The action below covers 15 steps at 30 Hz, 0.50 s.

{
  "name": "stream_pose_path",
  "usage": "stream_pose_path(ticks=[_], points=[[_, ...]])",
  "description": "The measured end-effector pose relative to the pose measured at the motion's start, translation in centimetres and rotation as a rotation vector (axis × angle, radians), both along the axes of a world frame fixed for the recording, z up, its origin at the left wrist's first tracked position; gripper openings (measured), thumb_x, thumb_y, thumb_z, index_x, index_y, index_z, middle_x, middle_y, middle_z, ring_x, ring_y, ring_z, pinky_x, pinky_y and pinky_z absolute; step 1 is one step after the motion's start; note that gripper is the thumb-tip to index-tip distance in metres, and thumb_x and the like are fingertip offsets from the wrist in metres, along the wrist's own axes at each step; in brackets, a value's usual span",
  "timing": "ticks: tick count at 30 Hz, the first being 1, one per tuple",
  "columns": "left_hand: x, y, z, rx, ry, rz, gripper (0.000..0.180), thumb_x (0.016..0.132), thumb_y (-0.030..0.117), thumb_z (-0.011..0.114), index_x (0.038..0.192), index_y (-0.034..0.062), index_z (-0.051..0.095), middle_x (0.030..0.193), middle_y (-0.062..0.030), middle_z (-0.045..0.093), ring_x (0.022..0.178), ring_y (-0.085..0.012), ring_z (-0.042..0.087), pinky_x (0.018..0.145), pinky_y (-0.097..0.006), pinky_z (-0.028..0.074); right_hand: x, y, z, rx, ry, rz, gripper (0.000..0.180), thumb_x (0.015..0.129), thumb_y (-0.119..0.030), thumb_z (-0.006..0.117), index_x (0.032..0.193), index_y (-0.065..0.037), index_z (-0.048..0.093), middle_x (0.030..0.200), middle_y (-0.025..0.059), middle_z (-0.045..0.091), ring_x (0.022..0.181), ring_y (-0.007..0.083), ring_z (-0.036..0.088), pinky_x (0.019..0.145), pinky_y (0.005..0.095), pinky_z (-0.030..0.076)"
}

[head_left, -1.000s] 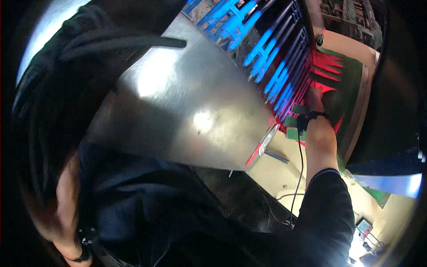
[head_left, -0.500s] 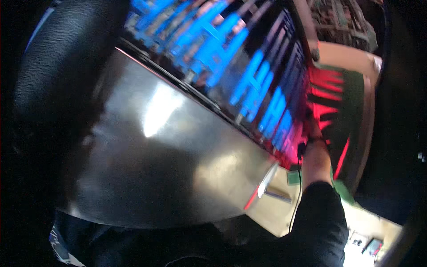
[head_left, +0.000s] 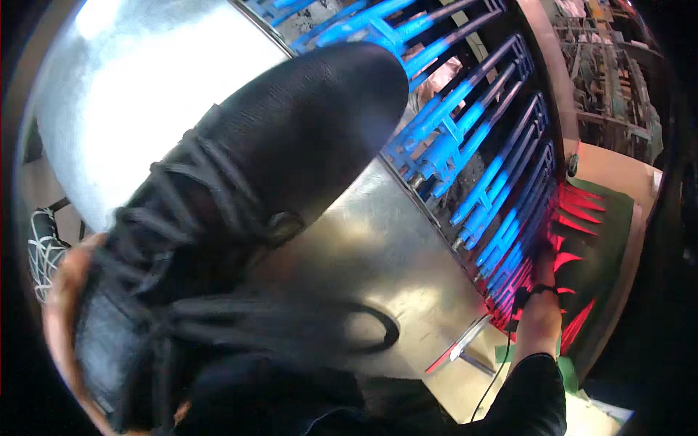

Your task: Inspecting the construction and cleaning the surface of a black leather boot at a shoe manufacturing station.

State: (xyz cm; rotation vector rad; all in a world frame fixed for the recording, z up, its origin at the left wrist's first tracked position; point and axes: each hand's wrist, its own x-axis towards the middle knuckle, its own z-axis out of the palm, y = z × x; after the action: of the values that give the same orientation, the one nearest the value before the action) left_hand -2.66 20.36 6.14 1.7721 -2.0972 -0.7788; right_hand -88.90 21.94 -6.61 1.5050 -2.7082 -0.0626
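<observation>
A black leather lace-up shoe (head_left: 313,109) looms close up across the left half of the head view, toe pointing to the upper right. Its laces (head_left: 196,182) hang loose, with one loop trailing over the metal below. My left hand (head_left: 62,312) is closed around the heel end, partly hidden behind the shoe. Farther off at the right, my right hand (head_left: 540,265) reaches to the end of a row of blue metal bars (head_left: 443,156), in dark red light. Its fingers are too dark to make out. A dark band with a thin cable sits at that wrist.
A shiny sheet-metal surface (head_left: 407,269) lies below the blue bars. Right of them is a dark green panel (head_left: 614,232) with red light streaks. A metal handle-like piece (head_left: 465,345) stands near the lower right. Another shoe with white laces (head_left: 45,251) shows at the far left.
The shoe has swung from the upper left edge toward the middle, and my left hand has come into view on it. My right hand stays by the bars' red-lit end as the view shifts.
</observation>
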Motion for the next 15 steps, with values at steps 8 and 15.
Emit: stream_pose_path(ticks=[8, 15], points=[[-0.3, -5.7, 1.9, 0.077, 0.3, -0.322, 0.087, 0.075, 0.039, 0.08, 0.136, -0.0113, 0.043, 0.127, -0.0342, 0.051, 0.111, -0.0481, 0.056, 0.095, -0.052, 0.046, 15.8, -14.1, 1.8, -0.212, -0.532, 0.13, 0.032, 0.091, -0.019, 0.068, 0.117, -0.001, 0.062, 0.11, 0.0107, 0.069, 0.096, 0.0199, 0.064, 0.088, 0.0312, 0.048], [4.2, -12.3, 2.7, 0.623, 0.754, -0.346, 0.069, 0.093, 0.038, 0.065, 0.141, -0.0058, 0.041, 0.133, -0.025, 0.054, 0.121, -0.0379, 0.056, 0.103, -0.043, 0.044, 50.8, -19.1, 14.2, -0.295, -0.542, 0.382, 0.03, 0.088, -0.016, 0.072, 0.111, 0.001, 0.061, 0.1, 0.0088, 0.067, 0.093, 0.0182, 0.062, 0.086, 0.0319, 0.048]])
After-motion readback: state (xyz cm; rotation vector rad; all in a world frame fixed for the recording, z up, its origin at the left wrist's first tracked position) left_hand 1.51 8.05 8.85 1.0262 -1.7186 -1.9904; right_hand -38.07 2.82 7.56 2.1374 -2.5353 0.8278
